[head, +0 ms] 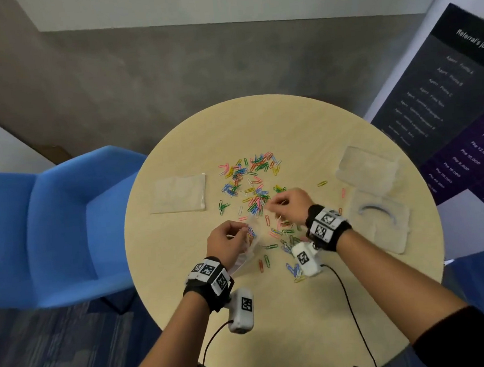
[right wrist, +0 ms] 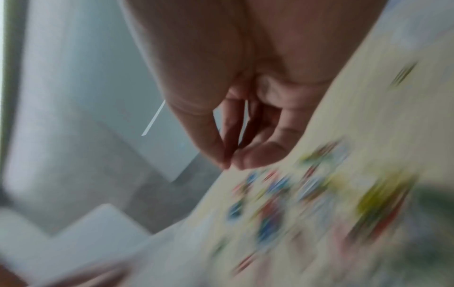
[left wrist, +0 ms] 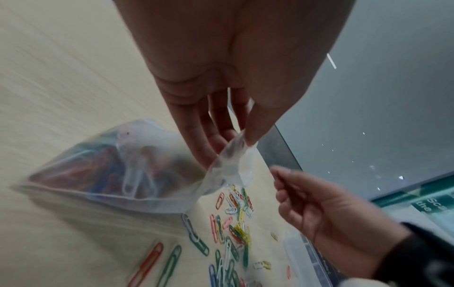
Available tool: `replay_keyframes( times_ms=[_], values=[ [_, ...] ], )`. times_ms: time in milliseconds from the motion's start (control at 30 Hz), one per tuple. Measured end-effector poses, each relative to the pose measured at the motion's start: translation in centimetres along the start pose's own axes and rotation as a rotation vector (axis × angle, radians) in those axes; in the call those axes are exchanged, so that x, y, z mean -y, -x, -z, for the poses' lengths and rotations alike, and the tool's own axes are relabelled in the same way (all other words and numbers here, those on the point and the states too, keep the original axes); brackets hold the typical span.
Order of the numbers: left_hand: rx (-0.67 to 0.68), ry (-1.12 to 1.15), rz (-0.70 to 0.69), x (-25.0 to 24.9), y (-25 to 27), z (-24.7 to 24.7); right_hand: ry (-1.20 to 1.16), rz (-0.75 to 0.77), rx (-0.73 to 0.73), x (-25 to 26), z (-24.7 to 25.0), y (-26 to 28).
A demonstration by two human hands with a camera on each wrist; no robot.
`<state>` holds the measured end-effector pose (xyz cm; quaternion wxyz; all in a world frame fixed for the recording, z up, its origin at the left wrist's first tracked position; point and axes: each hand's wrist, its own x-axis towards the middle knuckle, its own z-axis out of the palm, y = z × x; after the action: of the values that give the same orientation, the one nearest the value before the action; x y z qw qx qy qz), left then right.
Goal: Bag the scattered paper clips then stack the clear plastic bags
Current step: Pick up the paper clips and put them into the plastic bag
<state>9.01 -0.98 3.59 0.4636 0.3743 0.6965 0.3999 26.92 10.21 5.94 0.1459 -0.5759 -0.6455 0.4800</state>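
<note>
- Pinching the mouth of a clear zip bag (left wrist: pixel 137 169) between thumb and fingertips, the left hand (head: pixel 225 240) holds it tilted just above the round table (head: pixel 319 308), near the table's near edge and left of centre; the bag's lower end touches the tabletop.
- Coloured paper clips (left wrist: pixel 93 169) already lie inside that bag, bunched at its low end.
- The right hand (head: pixel 291 205) hovers just beside the bag's mouth, thumb and forefinger tips pressed together, the other fingers curled; the wrist view is blurred, so I cannot tell whether a clip sits in the pinch.
- Loose paper clips (head: pixel 249 179) of many colours spread across the middle of the table and down toward the near edge, between and beneath both hands.
- An empty clear bag (head: pixel 178 193) lies flat near the left edge.
- Two clear plastic box halves (head: pixel 373 192) rest near the right edge.
- A blue chair (head: pixel 48 229) stands left of the table.
</note>
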Motion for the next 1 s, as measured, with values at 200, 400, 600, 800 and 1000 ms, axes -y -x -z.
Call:
replay_keyframes(
  times_ms=[200,400,600,800,1000],
  values=[
    [-0.03,0.047,0.062,0.4,0.9,0.6,0.903,-0.13,-0.01,-7.5,5.8,-7.0],
    [-0.004,0.063,0.101,-0.4,1.5,0.2,0.865,-0.277,-0.122,-11.1,4.0,-4.4],
    [0.017,-0.043,0.05,-0.3,0.9,-0.4,0.74,-0.368,-0.172,-10.5,-0.3,-1.5],
    [0.053,-0.026,0.064,-0.3,1.3,-0.5,0.609,-0.304,-0.266,-9.7,2.0,-1.6],
    [0.039,-0.088,0.031,0.4,1.8,0.7,0.63,-0.456,-0.276,-9.8,4.0,-2.9]
  ],
)
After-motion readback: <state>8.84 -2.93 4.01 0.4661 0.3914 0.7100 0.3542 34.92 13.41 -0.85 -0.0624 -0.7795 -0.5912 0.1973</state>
